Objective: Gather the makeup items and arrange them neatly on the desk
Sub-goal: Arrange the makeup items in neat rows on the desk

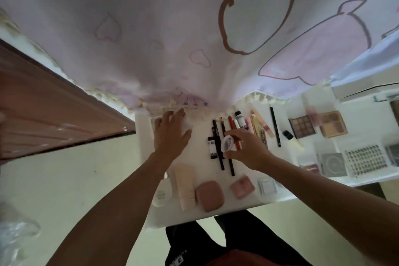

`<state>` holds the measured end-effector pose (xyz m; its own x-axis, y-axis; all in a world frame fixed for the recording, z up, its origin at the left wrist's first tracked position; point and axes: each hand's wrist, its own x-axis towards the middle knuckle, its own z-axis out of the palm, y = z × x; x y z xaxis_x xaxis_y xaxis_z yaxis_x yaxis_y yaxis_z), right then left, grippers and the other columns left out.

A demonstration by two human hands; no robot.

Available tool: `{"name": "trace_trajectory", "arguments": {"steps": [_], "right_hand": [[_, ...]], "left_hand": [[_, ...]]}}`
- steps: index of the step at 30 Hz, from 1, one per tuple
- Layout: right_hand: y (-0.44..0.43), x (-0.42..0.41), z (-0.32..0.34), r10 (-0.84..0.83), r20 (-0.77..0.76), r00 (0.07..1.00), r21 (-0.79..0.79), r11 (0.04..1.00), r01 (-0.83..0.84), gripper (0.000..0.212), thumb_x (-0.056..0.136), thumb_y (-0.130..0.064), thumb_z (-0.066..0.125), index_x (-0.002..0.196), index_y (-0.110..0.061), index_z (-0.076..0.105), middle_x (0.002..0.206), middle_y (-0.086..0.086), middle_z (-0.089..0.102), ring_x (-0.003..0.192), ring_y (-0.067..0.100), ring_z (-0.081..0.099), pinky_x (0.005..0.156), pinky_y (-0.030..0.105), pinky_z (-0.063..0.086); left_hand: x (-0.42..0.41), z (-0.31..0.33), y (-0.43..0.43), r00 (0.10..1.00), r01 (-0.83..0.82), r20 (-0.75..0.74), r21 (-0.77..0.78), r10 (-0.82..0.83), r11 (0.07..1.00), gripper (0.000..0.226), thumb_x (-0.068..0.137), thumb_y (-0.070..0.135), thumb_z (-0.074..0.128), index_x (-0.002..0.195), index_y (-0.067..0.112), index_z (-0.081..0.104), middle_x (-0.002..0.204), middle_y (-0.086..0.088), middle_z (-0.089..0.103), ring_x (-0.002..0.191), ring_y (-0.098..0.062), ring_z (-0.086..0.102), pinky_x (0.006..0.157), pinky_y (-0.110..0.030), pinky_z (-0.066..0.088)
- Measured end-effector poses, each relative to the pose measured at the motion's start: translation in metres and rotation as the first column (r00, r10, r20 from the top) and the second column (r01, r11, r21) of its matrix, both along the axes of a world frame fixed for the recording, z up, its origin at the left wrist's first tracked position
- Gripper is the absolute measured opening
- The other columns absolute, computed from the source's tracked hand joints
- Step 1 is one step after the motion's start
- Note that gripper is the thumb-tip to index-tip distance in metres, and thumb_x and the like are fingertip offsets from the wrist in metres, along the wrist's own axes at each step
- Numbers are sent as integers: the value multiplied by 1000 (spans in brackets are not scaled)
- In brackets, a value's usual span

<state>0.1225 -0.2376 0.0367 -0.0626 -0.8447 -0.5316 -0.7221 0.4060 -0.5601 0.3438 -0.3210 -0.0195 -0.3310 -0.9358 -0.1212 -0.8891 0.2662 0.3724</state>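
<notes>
Inspected a white desk (198, 157) set against a white-and-pink cartoon-print curtain (172, 39) with a frilled hem. Found the left hand (170, 134) at the far left of the desktop, fingers straight and spread wide, fingertips at the curtain hem, holding nothing; cannot tell whether the palm touches the surface. Found the right hand (246, 149) over the middle of the desk, thumb and fingers pinching a small round white compact (228, 143), tilted, directly over a row of slim black pencils (218, 147). Noted a small dark bottle with a white label (212, 147) lying just left of those pencils and a red pencil (234, 129) just right of them, partly hidden under the right hand. Recorded further right along the back: a dark-capped labelled bottle (239, 119), a cluster of pink and gold tubes (259, 125), a single long black pencil (275, 127), a brown multi-pan eyeshadow palette (302, 126) and a tan square palette (332, 124) just beside it. Recorded along the near edge, left to right: a white round jar (160, 196), a cream rectangular tube (184, 185), a dusty-pink rounded case (210, 195) just beside that tube, a pink square compact (241, 185) and a clear square case (266, 185). Logged at the right end a white tray of false lashes (364, 160) next to a grey square case (333, 163). Noted a brown wooden panel (54, 110) left of the desk.
</notes>
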Motion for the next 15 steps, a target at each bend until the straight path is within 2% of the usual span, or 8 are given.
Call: {"name": "trace_trajectory", "arguments": {"steps": [2, 4, 8, 15], "right_hand": [[1, -5, -1, -9, 4, 1000, 5, 1000, 9, 62, 75, -26, 83, 131, -23, 57, 111, -12, 56, 98, 9, 56, 81, 24, 43], [2, -9, -2, -18, 13, 1000, 18, 1000, 18, 64, 75, -27, 83, 132, -24, 56, 113, -13, 56, 102, 10, 57, 85, 25, 44], [2, -12, -3, -26, 8, 1000, 26, 999, 26, 65, 75, -28, 83, 133, -25, 55, 118, -12, 58, 102, 9, 56, 85, 24, 43], [-3, -3, -2, -43, -1, 999, 41, 998, 43, 63, 75, -23, 79, 133, -23, 55, 115, -7, 61, 103, 12, 56, 84, 26, 44]], "left_hand": [[4, -3, 2, 995, 47, 91, -29, -44, 998, 58, 82, 37, 68, 131, 12, 50, 132, -7, 57, 127, -31, 44, 98, -46, 35], [5, -3, 3, 990, 53, 134, -65, -43, 997, 54, 76, 37, 71, 123, 13, 55, 136, -8, 54, 123, -33, 47, 94, -47, 39], [3, 2, -1, 992, -18, 123, -88, 29, 996, 50, 64, 34, 76, 107, 13, 62, 131, -12, 54, 118, -35, 48, 90, -45, 40], [3, 1, -5, 991, -59, 120, -62, 66, 996, 49, 59, 31, 77, 101, 13, 60, 132, -10, 54, 116, -33, 48, 87, -44, 39]]}}
